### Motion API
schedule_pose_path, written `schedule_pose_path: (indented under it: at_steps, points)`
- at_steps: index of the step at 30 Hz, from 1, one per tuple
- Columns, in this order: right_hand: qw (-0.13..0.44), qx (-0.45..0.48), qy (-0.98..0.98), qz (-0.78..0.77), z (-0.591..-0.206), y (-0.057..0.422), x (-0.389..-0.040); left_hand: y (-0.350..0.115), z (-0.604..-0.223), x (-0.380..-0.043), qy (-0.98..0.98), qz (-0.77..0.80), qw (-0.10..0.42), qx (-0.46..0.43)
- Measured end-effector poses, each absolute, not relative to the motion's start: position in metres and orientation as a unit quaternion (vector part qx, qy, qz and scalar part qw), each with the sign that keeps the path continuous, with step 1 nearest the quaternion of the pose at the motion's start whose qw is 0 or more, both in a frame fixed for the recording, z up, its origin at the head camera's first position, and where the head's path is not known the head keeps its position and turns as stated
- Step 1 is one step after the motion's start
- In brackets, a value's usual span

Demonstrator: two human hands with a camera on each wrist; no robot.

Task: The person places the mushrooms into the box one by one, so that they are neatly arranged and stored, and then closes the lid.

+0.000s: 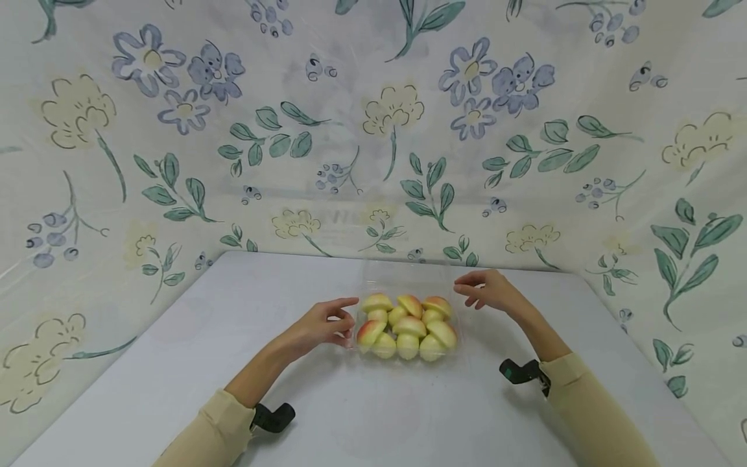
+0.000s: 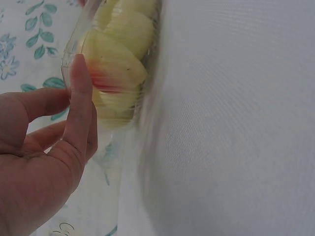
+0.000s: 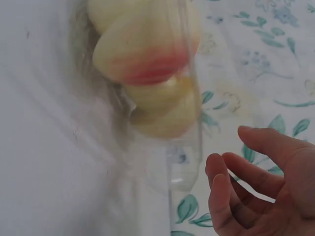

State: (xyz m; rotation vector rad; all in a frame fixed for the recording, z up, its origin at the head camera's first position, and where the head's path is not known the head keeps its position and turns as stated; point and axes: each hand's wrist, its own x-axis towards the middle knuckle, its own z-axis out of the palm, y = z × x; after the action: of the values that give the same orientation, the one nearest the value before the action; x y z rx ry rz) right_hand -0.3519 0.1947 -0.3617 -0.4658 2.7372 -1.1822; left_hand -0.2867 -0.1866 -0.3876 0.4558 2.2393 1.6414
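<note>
A clear plastic box [image 1: 356, 334] stands on the table, filled with yellow-green fruits [image 1: 410, 325] that have a red blush and look like peaches. They are piled in two layers. At the box's left side is my left hand [image 1: 323, 325], its index finger and thumb gripping the edge; the left wrist view shows the fingertips [image 2: 78, 66] against the plastic. Behind the fruits a clear lid [image 1: 405, 277] stands raised. My right hand [image 1: 487, 290], loosely bent, hovers near the box's back right corner. In the right wrist view its fingers are apart from the plastic and hold nothing.
The box stands on a white table [image 1: 373, 415], towards its far edge. A floral-patterned cloth [image 1: 350, 130] hangs behind and at both sides of the table. Black wrist-worn devices [image 1: 274, 418] sit below both sleeves.
</note>
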Motion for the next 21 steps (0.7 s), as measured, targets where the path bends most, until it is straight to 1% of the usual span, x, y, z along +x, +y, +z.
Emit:
schedule_pose_path:
  at_steps: [4,10,21]
  points:
    - [0.077,-0.120,0.907,-0.397,-0.367,0.195,-0.366,-0.187,-0.389,-0.286,0.785,0.575,0.162,0.163]
    - [0.092,-0.100,0.904,-0.405,-0.376,0.195,-0.383,-0.187,-0.389,-0.286,0.788,0.573,0.161,0.161]
    - [0.112,-0.089,0.880,-0.454,-0.390,0.192,-0.399,-0.188,-0.388,-0.288,0.789,0.572,0.158,0.156]
